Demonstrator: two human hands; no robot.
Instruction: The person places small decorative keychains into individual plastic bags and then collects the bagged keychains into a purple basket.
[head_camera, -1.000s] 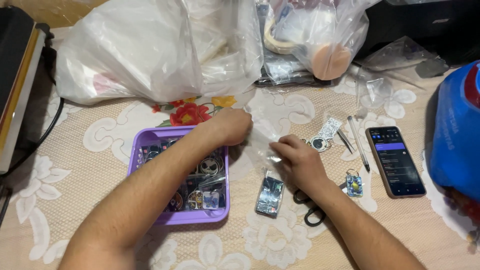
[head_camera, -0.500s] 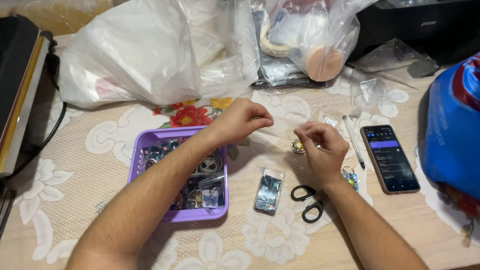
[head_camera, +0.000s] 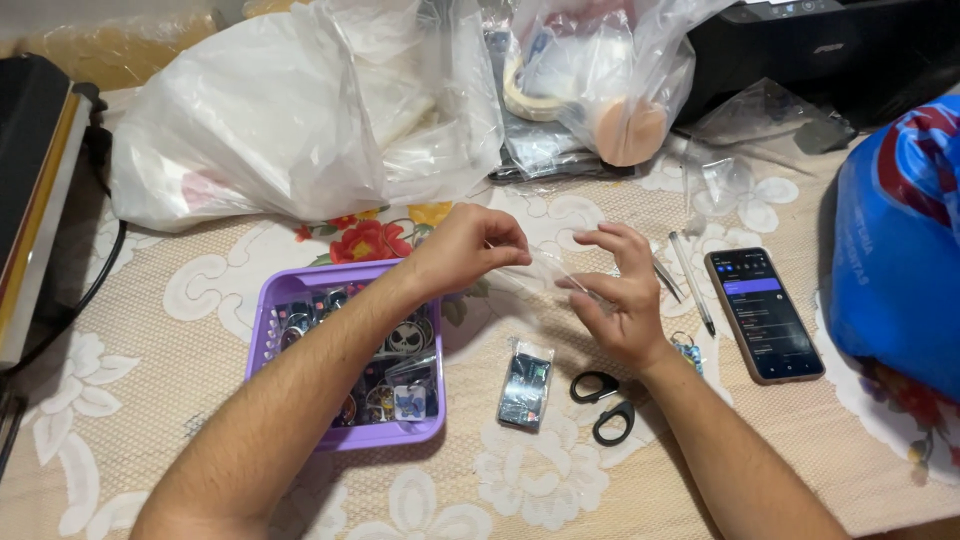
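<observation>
Above the lace-patterned cloth covering the surface (head_camera: 130, 420), both hands are raised and share one small clear plastic sleeve (head_camera: 548, 268), which stretches between them, off the cloth and a little beyond the purple basket's far right corner. The left hand (head_camera: 470, 245) has its fingers pinched shut on the sleeve's left end, thumb against fingertips. The right hand (head_camera: 620, 300) holds the other end more loosely: thumb and a finger appear to nip the film while the other fingers (head_camera: 625, 240) fan out half open. Whether anything is inside the sleeve cannot be told; the film is too thin and glossy to read.

Under the left forearm sits a rectangular purple plastic basket (head_camera: 270, 330) filled with small round printed charms in clear wraps. Just in front of the hands lies a small packed item in a clear bag (head_camera: 525, 385), with black-handled scissors (head_camera: 603, 400) just beside it. A dark smartphone with a lit screen (head_camera: 765, 315) and a slim pen (head_camera: 690, 280) lie to the right.

By the look of it, the step in hand is opening or straightening the sleeve's mouth. That calls for a steady pinch on the left and a light rubbing pull on the right so the two layers part without tearing.
</observation>
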